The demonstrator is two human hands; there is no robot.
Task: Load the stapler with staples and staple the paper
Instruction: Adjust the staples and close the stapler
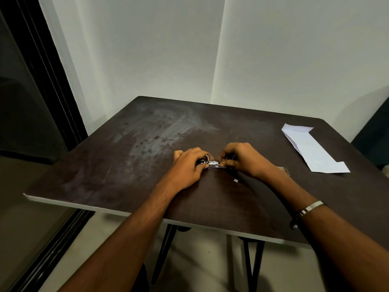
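A small metal stapler lies on the dark table near its middle, its shiny magazine showing between my two hands. My left hand grips the stapler's dark left end with curled fingers. My right hand pinches at the right end of the magazine; a strip of staples may be under its fingertips, but it is too small to tell. The folded white paper lies flat at the table's right side, apart from both hands.
A tiny white scrap lies just in front of my right wrist. A small pale object peeks out behind my right forearm. White walls stand behind the table, a dark door frame is at the left, and a dark chair sits at the right.
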